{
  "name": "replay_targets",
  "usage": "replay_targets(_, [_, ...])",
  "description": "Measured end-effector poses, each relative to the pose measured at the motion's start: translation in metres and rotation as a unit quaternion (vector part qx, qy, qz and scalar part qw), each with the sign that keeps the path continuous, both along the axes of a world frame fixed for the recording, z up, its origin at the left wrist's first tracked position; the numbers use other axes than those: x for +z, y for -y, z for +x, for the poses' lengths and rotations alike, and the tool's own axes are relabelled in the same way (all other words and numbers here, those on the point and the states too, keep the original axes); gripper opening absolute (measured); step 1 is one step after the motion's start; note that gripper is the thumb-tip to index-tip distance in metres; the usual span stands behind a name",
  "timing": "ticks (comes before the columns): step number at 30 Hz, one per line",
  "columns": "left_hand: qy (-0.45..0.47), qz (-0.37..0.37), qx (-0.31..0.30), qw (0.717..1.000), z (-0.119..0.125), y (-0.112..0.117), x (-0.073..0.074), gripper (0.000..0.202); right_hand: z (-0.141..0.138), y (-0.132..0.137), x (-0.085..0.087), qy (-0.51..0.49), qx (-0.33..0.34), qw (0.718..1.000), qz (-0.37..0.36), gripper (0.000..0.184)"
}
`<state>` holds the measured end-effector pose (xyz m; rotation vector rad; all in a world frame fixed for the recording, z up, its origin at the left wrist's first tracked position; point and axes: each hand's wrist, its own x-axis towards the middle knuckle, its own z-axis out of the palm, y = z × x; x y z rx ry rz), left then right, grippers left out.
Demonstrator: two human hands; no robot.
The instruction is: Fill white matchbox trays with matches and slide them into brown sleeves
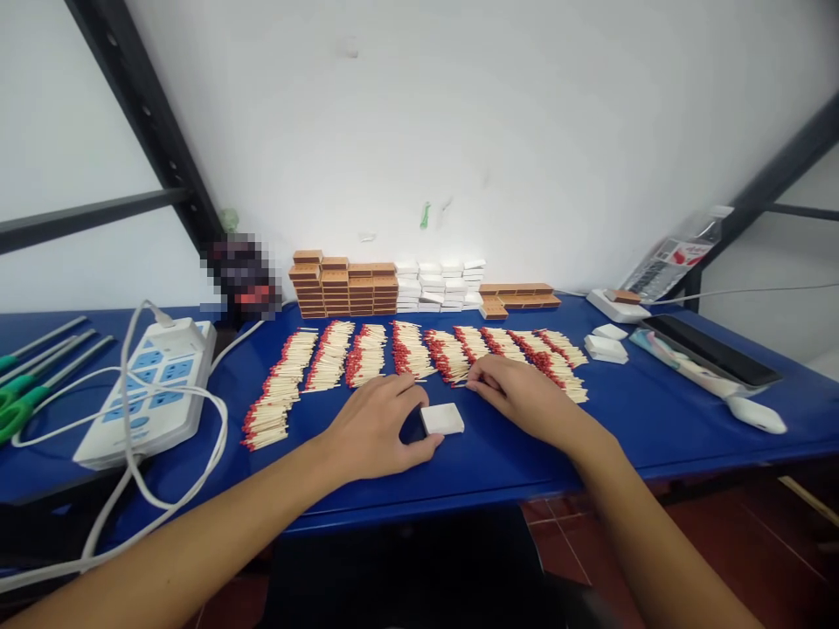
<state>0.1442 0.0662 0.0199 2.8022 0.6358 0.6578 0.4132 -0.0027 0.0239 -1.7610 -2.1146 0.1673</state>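
A small white matchbox tray lies on the blue table in front of me. My left hand curls round its left end, thumb at the near edge and fingers at the far side, holding it. To the right, my right hand is closed in a pinch at the near end of a pile of red-tipped matches; how many matches are between the fingertips is hidden. More matches lie in rows across the table, with a long heap at the left and another heap beyond my right hand.
Along the wall stand stacked brown matchboxes and white trays. At left are a power strip with looping cables and green-handled scissors. At right are white trays, a phone and a leaning plastic bottle.
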Motion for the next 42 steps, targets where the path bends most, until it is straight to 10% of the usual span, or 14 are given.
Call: replay_targets(42, [0.017,-0.045,-0.058,0.997,-0.01,-0.02,0.01,0.028,-0.013,0.012,-0.007,-0.025,-0.016,0.999,0.045,0.014])
